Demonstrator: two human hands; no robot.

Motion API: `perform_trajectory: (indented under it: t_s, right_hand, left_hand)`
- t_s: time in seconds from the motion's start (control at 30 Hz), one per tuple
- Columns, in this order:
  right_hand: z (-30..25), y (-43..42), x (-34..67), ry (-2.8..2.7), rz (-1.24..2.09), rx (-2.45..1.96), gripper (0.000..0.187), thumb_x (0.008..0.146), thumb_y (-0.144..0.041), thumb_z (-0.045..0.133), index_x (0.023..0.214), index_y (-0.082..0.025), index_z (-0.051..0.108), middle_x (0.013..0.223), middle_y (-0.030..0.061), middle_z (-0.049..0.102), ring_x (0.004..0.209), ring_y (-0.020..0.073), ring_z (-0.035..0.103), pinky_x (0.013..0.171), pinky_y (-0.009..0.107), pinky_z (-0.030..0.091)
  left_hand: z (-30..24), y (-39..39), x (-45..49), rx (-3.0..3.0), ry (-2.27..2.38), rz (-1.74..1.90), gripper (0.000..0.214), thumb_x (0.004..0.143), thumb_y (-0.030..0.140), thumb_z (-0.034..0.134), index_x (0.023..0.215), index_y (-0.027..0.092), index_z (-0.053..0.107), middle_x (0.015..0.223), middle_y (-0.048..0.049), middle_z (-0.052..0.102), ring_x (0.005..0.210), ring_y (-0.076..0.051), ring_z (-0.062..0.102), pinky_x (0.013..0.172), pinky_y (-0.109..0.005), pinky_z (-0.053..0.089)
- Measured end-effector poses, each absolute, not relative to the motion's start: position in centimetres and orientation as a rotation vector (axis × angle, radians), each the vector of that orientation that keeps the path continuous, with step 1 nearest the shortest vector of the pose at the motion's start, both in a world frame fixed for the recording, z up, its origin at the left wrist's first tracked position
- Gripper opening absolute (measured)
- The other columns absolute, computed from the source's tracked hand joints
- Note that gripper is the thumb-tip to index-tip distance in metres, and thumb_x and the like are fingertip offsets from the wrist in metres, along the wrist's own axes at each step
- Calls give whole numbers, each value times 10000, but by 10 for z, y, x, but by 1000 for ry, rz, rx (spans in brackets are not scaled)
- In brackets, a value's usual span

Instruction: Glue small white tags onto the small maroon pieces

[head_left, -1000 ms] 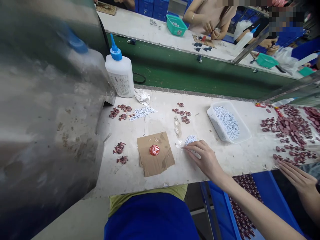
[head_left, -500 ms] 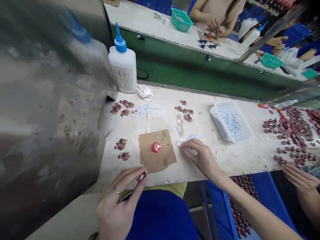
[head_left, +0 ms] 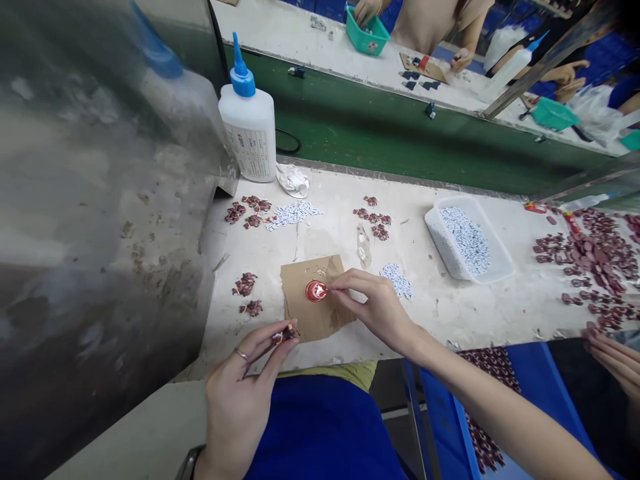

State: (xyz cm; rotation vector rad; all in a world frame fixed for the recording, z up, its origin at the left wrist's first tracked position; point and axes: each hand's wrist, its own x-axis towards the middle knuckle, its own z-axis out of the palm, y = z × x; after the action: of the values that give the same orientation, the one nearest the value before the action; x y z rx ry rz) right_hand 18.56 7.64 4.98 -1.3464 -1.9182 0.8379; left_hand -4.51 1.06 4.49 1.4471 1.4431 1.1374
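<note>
Head view, items as I log them from my remote seat:

Left hand (head_left: 243,393): thumb and fingertips closed on one small brown piece (head_left: 285,335), held near the lower edge of the cardboard square (head_left: 305,323). The piece's long axis slants across the fingertips, from lower left to upper right; its upper end points away from the body. I cannot make out which end is its front.

Right hand (head_left: 377,303): thumb and forefinger drawn together at the right rim of a red cap (head_left: 309,292) on the cardboard. I cannot tell whether they grip anything. The cap is round and shows no long axis.

Left of the cardboard: two brown clusters (head_left: 245,284), one nearer the body. Beyond: more brown pieces (head_left: 256,204) beside scattered white-blue chips (head_left: 294,215); one upright glue bottle (head_left: 250,137), its blue nozzle pointing up. Right: a chip heap (head_left: 395,277) and a translucent tub (head_left: 501,263) of similar chips.
</note>
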Motion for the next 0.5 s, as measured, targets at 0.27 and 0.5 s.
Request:
perform_trajectory:
  t_s: [0.27, 0.5]
  right_hand:
    - [44, 77, 188, -1980, 831, -1341, 156, 988, -129, 633, 1028, -213, 759, 1024, 38, 760, 930, 165, 724, 818, 321, 598]
    - [58, 69, 185, -1876, 828, -1337, 191, 968, -118, 648, 1058, -251, 752, 1028, 33, 771, 935, 188, 728, 792, 349, 605]
  left_hand:
    - [41, 14, -46, 1532, 1514, 1189, 271, 846, 156, 779, 1061, 321, 756, 1001, 111, 778, 888, -69, 763, 905, -71, 577]
    - [43, 16, -37, 1535, 1449, 1209, 222, 852, 170, 781, 1029, 300, 752, 993, 110, 775, 878, -72, 762, 903, -111, 606]
